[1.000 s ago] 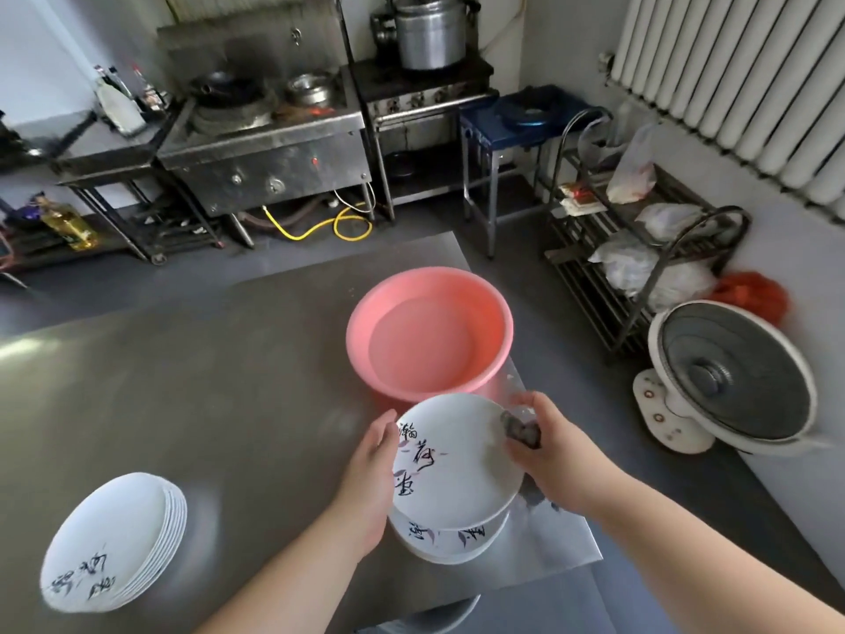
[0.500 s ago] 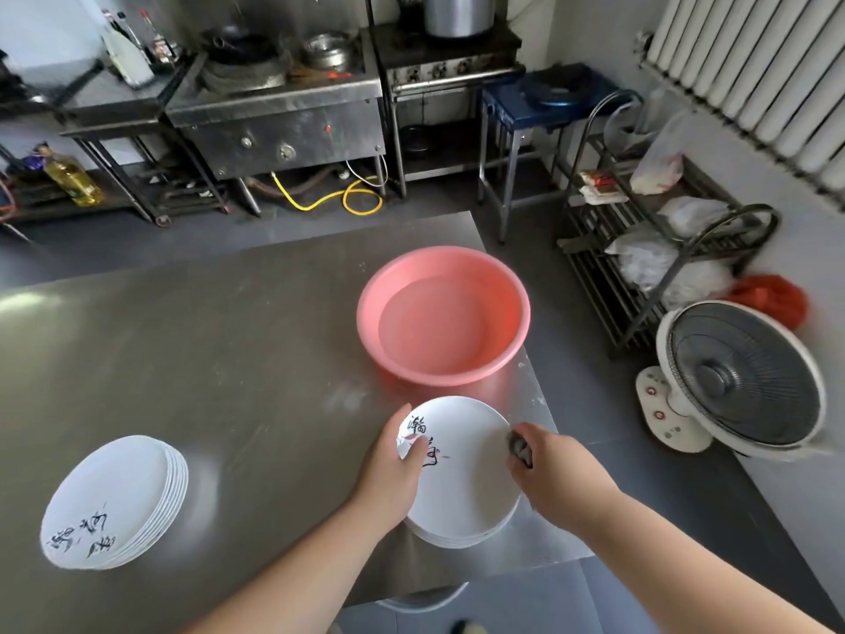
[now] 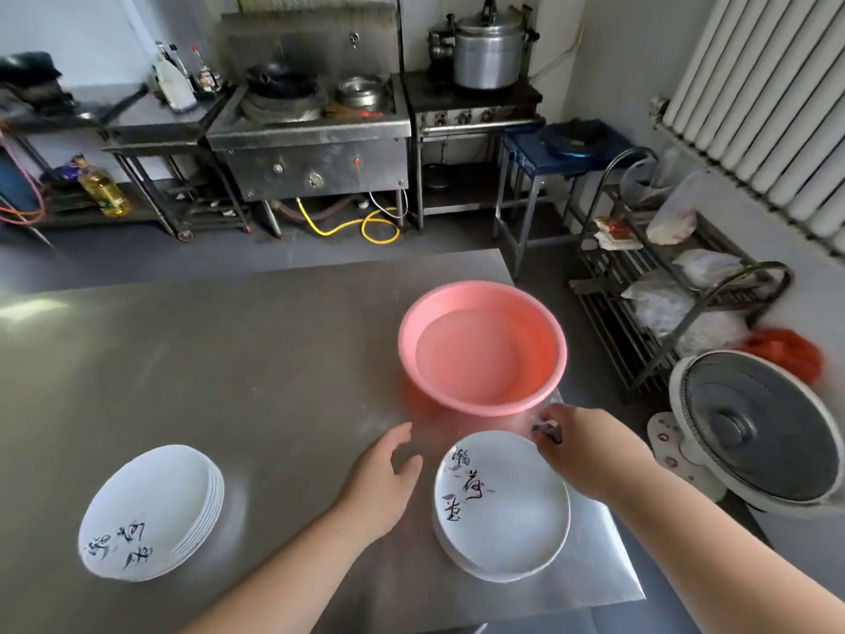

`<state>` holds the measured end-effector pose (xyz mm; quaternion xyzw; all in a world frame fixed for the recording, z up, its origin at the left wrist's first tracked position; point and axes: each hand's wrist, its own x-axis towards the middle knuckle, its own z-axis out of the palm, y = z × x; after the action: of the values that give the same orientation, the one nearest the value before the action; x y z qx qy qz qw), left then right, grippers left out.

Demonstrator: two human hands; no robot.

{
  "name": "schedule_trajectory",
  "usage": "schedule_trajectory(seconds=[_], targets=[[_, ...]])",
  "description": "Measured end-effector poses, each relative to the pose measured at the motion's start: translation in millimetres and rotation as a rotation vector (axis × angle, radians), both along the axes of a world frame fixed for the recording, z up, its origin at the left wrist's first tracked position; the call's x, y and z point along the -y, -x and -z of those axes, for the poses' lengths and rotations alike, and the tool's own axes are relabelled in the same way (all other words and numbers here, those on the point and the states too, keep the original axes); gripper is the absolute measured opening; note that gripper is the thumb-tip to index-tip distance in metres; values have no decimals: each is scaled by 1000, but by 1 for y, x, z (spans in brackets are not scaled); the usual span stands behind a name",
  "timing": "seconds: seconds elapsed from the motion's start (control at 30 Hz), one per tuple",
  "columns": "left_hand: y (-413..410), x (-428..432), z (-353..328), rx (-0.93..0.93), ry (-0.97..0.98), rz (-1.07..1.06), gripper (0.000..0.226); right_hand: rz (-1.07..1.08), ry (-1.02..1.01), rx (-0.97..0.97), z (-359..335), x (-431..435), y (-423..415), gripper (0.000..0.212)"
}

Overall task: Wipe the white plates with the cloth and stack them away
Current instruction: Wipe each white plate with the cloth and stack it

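A short stack of white plates (image 3: 503,510) with black brush lettering lies near the table's front right corner. My left hand (image 3: 384,478) hovers just left of that stack with relaxed fingers, holding nothing. My right hand (image 3: 580,446) is at the stack's far right rim and pinches a small grey cloth (image 3: 545,428), mostly hidden in the fingers. A taller stack of the same white plates (image 3: 151,512) rests at the front left of the table.
A pink plastic basin (image 3: 482,347) stands just behind the right stack. The steel table (image 3: 205,359) ends close to the right of the plates. A floor fan (image 3: 750,427) and a wire rack (image 3: 663,286) stand to the right; stoves line the back wall.
The plate I held tilted between both hands now lies flat on the right stack. My left hand has let go and moved left; my right hand has shifted to the far rim.
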<state>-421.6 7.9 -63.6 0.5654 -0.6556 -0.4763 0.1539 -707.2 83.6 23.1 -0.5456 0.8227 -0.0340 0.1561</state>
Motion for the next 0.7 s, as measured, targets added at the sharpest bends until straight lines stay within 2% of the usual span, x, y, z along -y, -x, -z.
schedule_trajectory(seconds=[0.27, 0.53, 0.7], targets=[[-175, 42, -27, 371, 43, -42, 57, -237, -42, 35, 12, 77, -153, 37], [-340, 61, -19, 734, 69, -111, 48, -388, -204, 100, 41, 132, -313, 46], [-398, 68, -2, 784, 53, -122, 47, -440, -339, 99, 65, 152, -385, 35]])
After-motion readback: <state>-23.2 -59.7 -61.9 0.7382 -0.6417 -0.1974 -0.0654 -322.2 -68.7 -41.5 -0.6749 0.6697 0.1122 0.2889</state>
